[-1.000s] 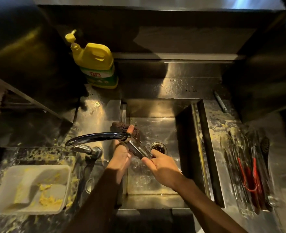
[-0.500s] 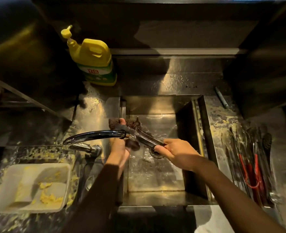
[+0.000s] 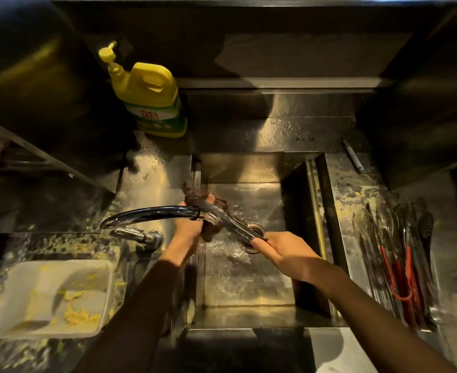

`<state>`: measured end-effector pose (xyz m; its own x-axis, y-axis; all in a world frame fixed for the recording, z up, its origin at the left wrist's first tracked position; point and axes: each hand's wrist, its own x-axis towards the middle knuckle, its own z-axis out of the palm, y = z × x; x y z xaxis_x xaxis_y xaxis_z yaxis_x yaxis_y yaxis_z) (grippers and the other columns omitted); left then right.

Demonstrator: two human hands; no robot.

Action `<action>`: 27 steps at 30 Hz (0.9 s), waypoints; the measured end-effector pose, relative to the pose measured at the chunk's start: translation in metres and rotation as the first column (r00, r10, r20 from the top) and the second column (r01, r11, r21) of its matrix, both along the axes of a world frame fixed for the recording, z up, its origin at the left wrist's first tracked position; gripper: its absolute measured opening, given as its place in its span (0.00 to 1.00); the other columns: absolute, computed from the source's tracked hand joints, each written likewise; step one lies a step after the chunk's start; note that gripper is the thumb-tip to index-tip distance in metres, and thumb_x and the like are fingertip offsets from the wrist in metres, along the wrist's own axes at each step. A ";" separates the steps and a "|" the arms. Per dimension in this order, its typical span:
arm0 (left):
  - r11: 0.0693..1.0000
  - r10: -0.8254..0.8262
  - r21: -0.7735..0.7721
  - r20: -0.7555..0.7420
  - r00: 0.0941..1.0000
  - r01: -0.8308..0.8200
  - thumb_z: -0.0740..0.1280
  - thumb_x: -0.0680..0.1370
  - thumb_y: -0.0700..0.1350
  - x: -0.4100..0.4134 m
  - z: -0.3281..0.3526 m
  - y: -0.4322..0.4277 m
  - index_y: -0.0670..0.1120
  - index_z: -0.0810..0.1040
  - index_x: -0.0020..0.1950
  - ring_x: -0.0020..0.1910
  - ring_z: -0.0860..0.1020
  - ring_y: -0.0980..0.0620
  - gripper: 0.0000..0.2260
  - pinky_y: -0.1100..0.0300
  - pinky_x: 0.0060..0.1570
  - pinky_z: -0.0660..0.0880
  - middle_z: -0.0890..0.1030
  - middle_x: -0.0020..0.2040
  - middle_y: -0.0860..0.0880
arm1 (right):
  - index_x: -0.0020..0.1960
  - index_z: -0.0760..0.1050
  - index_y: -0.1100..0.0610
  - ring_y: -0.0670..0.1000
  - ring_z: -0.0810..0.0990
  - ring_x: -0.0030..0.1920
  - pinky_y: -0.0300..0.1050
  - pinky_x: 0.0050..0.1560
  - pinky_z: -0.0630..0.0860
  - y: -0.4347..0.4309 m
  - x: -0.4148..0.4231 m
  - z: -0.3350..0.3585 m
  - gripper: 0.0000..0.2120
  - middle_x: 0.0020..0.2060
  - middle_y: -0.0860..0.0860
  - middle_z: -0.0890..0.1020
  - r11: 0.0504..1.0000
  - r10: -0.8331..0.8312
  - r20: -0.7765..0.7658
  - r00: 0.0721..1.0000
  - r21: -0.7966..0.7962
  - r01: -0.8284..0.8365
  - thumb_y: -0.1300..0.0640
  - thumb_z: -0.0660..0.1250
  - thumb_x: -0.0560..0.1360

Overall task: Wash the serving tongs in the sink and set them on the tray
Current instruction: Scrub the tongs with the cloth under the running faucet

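Note:
Over the steel sink (image 3: 249, 300), my right hand (image 3: 286, 254) grips the handle end of a pair of metal serving tongs (image 3: 232, 224). The tongs slant up and left to the spout of the faucet (image 3: 152, 214). My left hand (image 3: 189, 227) grips a dark scrubbing sponge (image 3: 197, 196) wrapped round the tongs' far end, under the spout. Water runs and splashes on the sink floor. On the right, a tray (image 3: 434, 316) holds several tongs, one pair with red handles (image 3: 402, 275).
A yellow dish-soap bottle (image 3: 149, 95) stands behind the sink on the left. A white tub (image 3: 52, 297) with yellow food scraps sits on the wet, speckled left counter. A grey pen (image 3: 352, 156) lies at the back right. The drain (image 3: 253, 230) lies under the tongs.
My right hand has drawn back to the right along the tongs, which now lie at a flatter slant. My left hand with the sponge has shifted up to the tongs' far end.

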<state>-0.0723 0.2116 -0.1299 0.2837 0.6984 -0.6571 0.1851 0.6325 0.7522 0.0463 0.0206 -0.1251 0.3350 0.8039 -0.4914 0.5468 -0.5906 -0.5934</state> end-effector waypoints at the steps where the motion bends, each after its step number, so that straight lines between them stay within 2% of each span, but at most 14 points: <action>1: 0.999 0.013 -0.035 -0.022 1.000 -0.014 0.65 0.78 0.32 0.000 -0.003 -0.002 0.42 0.77 0.42 0.39 0.81 0.47 0.08 0.54 0.37 0.80 0.82 0.40 0.44 | 0.43 0.75 0.53 0.49 0.76 0.34 0.45 0.35 0.70 -0.002 0.000 0.001 0.26 0.35 0.51 0.79 1.000 -0.015 -0.001 1.000 -0.013 0.015 0.33 0.53 0.80; 2: 0.996 0.035 -0.081 -0.001 0.999 -0.035 0.63 0.79 0.31 -0.001 -0.004 -0.006 0.42 0.77 0.44 0.40 0.81 0.45 0.09 0.54 0.36 0.80 0.81 0.44 0.41 | 0.42 0.75 0.53 0.49 0.76 0.34 0.45 0.35 0.70 0.001 -0.004 0.003 0.26 0.34 0.51 0.79 0.999 -0.037 -0.026 0.999 -0.005 0.036 0.33 0.53 0.80; 4: 0.983 0.062 -0.179 0.102 0.993 -0.043 0.64 0.80 0.35 0.003 -0.001 -0.019 0.44 0.79 0.49 0.42 0.80 0.49 0.06 0.52 0.45 0.79 0.79 0.47 0.43 | 0.39 0.74 0.54 0.50 0.76 0.33 0.47 0.36 0.70 0.014 -0.021 0.005 0.26 0.33 0.50 0.77 0.996 -0.074 -0.105 0.992 0.036 0.078 0.35 0.54 0.81; 5: 0.976 0.047 -0.217 0.143 0.989 -0.015 0.67 0.79 0.41 0.006 0.001 -0.025 0.45 0.80 0.48 0.43 0.78 0.49 0.02 0.50 0.49 0.77 0.80 0.45 0.46 | 0.36 0.73 0.55 0.49 0.74 0.32 0.48 0.37 0.69 0.020 -0.029 0.006 0.27 0.32 0.50 0.75 0.992 -0.101 -0.147 0.984 0.056 0.110 0.35 0.53 0.81; 6: 0.977 0.004 -0.212 0.127 0.992 0.023 0.69 0.78 0.44 0.008 0.004 -0.027 0.46 0.80 0.45 0.41 0.78 0.50 0.03 0.51 0.48 0.76 0.80 0.41 0.48 | 0.35 0.72 0.55 0.49 0.73 0.32 0.49 0.37 0.69 0.024 -0.034 0.004 0.28 0.31 0.49 0.74 0.986 -0.128 -0.178 0.976 0.079 0.144 0.36 0.53 0.82; 9: 0.989 -0.112 -0.090 0.099 0.989 0.121 0.65 0.80 0.38 0.002 0.009 -0.023 0.43 0.78 0.40 0.32 0.77 0.52 0.09 0.58 0.34 0.76 0.79 0.30 0.50 | 0.37 0.72 0.55 0.48 0.73 0.32 0.51 0.38 0.71 0.019 -0.027 0.003 0.27 0.32 0.49 0.75 0.984 -0.136 -0.149 0.979 0.099 0.151 0.35 0.54 0.81; 11: 0.995 -0.062 -0.070 0.081 0.995 0.068 0.60 0.81 0.36 -0.012 0.003 -0.014 0.41 0.76 0.40 0.31 0.79 0.51 0.11 0.62 0.28 0.76 0.80 0.32 0.46 | 0.39 0.74 0.53 0.47 0.76 0.33 0.48 0.38 0.71 0.009 -0.016 0.005 0.26 0.33 0.48 0.77 0.995 -0.077 -0.011 0.997 0.058 0.078 0.34 0.53 0.80; 13: 0.991 -0.004 -0.130 0.164 0.986 0.026 0.55 0.82 0.45 -0.026 0.003 -0.006 0.39 0.77 0.43 0.31 0.80 0.48 0.16 0.59 0.30 0.77 0.81 0.33 0.43 | 0.37 0.71 0.50 0.45 0.76 0.33 0.44 0.35 0.68 -0.003 -0.007 0.007 0.25 0.34 0.48 0.76 0.994 -0.101 0.092 0.991 0.038 0.098 0.32 0.51 0.79; 15: 0.981 0.020 -0.192 0.264 0.964 0.033 0.53 0.81 0.52 -0.035 -0.002 -0.001 0.38 0.80 0.48 0.37 0.81 0.45 0.22 0.54 0.39 0.75 0.83 0.39 0.41 | 0.37 0.70 0.50 0.46 0.75 0.34 0.43 0.35 0.66 -0.011 -0.006 0.008 0.24 0.34 0.47 0.75 0.988 -0.151 0.119 0.981 0.038 0.147 0.34 0.51 0.80; 18: 0.956 0.148 -0.293 0.393 0.908 -0.029 0.54 0.79 0.53 -0.035 0.002 -0.008 0.39 0.79 0.58 0.49 0.78 0.43 0.22 0.48 0.54 0.72 0.81 0.50 0.39 | 0.40 0.73 0.51 0.47 0.77 0.36 0.45 0.39 0.71 -0.006 -0.016 0.007 0.24 0.35 0.47 0.78 0.991 -0.133 0.069 0.989 -0.014 0.134 0.34 0.52 0.81; 21: 0.968 0.109 -0.249 0.465 0.879 0.011 0.53 0.82 0.51 -0.026 0.010 -0.018 0.40 0.79 0.54 0.42 0.79 0.47 0.19 0.50 0.50 0.75 0.80 0.45 0.41 | 0.44 0.75 0.53 0.49 0.79 0.39 0.50 0.44 0.73 0.010 -0.030 0.002 0.30 0.38 0.50 0.80 0.990 -0.143 -0.071 0.987 -0.012 0.142 0.30 0.49 0.79; 22: 0.978 0.042 -0.203 0.435 0.899 0.053 0.55 0.82 0.51 -0.024 0.013 -0.017 0.40 0.79 0.54 0.42 0.81 0.47 0.17 0.50 0.50 0.78 0.82 0.45 0.42 | 0.44 0.75 0.54 0.48 0.78 0.38 0.49 0.43 0.72 0.011 -0.033 0.000 0.31 0.37 0.49 0.79 0.990 -0.139 -0.099 0.985 -0.011 0.139 0.29 0.49 0.78; 24: 0.979 -0.100 -0.127 0.373 0.923 0.157 0.67 0.78 0.49 -0.020 0.018 -0.015 0.37 0.77 0.60 0.51 0.83 0.43 0.17 0.43 0.56 0.78 0.84 0.52 0.40 | 0.43 0.75 0.57 0.42 0.74 0.36 0.47 0.44 0.70 0.010 -0.038 0.000 0.32 0.34 0.44 0.75 0.994 -0.107 -0.119 0.987 -0.018 0.105 0.30 0.50 0.79; 27: 0.988 -0.136 -0.045 0.186 0.973 0.147 0.76 0.70 0.43 -0.020 0.013 -0.009 0.38 0.79 0.55 0.51 0.82 0.39 0.17 0.44 0.53 0.79 0.83 0.53 0.37 | 0.43 0.78 0.61 0.40 0.71 0.35 0.43 0.44 0.67 0.002 -0.033 0.000 0.33 0.34 0.42 0.73 0.996 -0.076 -0.096 0.992 -0.043 0.073 0.33 0.53 0.80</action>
